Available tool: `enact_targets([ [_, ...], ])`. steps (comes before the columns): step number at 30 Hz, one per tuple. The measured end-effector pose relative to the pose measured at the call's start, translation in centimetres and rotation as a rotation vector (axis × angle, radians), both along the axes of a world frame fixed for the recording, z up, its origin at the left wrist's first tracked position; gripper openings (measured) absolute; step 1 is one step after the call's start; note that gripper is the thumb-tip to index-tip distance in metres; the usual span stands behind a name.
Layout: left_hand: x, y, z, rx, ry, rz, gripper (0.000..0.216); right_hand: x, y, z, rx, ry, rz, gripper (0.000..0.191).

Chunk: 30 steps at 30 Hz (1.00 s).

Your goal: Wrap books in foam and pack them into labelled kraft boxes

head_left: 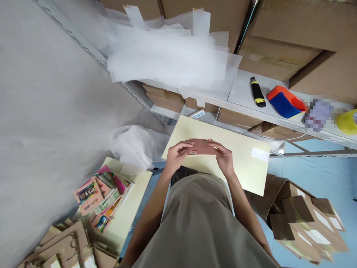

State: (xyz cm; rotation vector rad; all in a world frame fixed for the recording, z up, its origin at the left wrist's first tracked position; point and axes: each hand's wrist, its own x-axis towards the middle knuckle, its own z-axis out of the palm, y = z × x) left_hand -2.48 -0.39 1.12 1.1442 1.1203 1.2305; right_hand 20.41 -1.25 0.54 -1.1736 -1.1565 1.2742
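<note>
Both my hands hold a small flat pink card packet (201,147) with a little red-framed window, just above the pale yellow table (245,167). My left hand (176,154) grips its left end, fingers curled over the top edge. On the right end, my right hand (223,156) is wrapped the same way. A white label (260,153) lies on the table to the right of my hands.
A heap of colourful card packets (100,197) lies on a second yellow surface at lower left. Clear plastic bags (167,56) pile on the shelf above. A utility knife (257,92), tape dispenser (284,102) and yellow tape roll (347,121) sit on the shelf; cardboard boxes (304,219) at lower right.
</note>
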Motion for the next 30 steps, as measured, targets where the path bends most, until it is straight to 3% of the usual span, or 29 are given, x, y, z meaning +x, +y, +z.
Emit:
enact_targets([
  [6,-0.4,0.1,-0.9,-0.091,0.01,0.044,0.041,0.0,0.1,-0.7,-0.078,-0.073,-0.025,0.03],
  [11,-0.8,0.3,-1.1,-0.106,0.096,0.016,0.043,-0.4,0.1,-0.9,-0.139,-0.041,-0.085,0.058],
  [16,-1.2,0.5,-1.3,-0.143,0.091,-0.054,0.043,-0.5,0.1,-0.6,-0.113,-0.058,-0.08,0.04],
  [22,-1.1,0.6,-1.0,-0.17,0.071,-0.021,0.048,-0.3,0.2,-0.6,-0.14,-0.059,-0.017,0.043],
  [30,-0.1,0.8,0.3,-0.238,0.123,0.097,0.051,-0.9,0.1,0.9,-0.196,-0.04,-0.002,0.048],
])
